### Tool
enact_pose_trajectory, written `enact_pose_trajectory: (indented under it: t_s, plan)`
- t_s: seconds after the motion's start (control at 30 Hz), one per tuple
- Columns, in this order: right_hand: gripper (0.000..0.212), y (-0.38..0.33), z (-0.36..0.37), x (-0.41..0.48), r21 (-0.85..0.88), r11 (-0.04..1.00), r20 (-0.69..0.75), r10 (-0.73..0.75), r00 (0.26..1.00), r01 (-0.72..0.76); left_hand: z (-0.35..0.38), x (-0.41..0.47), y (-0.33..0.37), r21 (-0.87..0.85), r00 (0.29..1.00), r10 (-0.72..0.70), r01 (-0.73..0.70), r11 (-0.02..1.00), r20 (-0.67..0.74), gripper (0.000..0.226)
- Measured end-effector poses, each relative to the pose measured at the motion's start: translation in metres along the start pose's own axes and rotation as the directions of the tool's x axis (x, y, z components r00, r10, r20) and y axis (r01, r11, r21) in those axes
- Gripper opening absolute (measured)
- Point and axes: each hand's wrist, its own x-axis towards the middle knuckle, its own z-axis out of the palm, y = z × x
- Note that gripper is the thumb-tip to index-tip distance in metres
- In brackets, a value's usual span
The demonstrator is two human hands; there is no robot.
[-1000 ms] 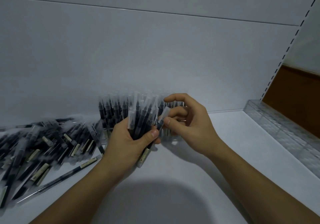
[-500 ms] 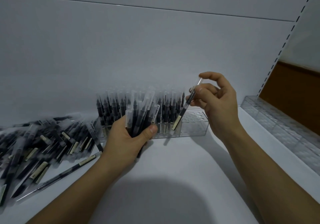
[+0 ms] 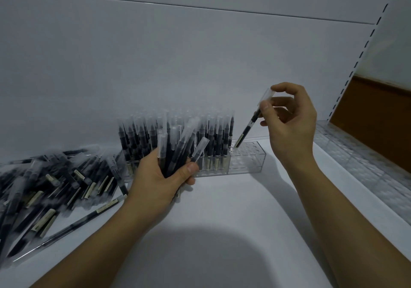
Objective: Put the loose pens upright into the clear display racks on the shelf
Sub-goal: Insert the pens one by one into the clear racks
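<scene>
1. At center right of the frame, the right hand [image 3: 289,118] pinches a single pen [image 3: 249,127] near its clear cap. The pen is tilted, with its lower end at an open hole of the clear rack [image 3: 246,160].
2. At lower center, the left hand [image 3: 160,180] is clenched around a bundle of pens [image 3: 178,147], fanned upward in front of the rack.
3. Most of the rack already holds upright pens [image 3: 175,132]; only a patch of holes at its right end looks open, though glare makes the count unclear.
4. Much is left: a large heap of loose pens [image 3: 55,180] lies at the left on the white shelf [image 3: 222,221].
5. More clear racks [image 3: 360,160] sit along the right edge, apparently unfilled.
6. The left hand's bundle partly hides the rack's front; nothing blocks the open holes.
</scene>
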Motion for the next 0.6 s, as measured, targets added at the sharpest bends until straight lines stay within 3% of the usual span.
enact_pose_trajectory:
  t_s: [0.43, 0.6]
  plan:
    - [0.028, 0.002, 0.006, -0.001, -0.032, 0.998, 0.075, -0.058, 0.996, 0.060, 0.001, -0.003, 0.004, 0.045, 0.999, -0.041, 0.041, 0.998, 0.011, 0.010]
    - [0.028, 0.005, 0.010, -0.004, -0.053, 0.998, 0.179, -0.035, 0.983, 0.046, 0.003, -0.004, 0.004, 0.034, 0.999, -0.044, 0.044, 0.998, 0.021, 0.010]
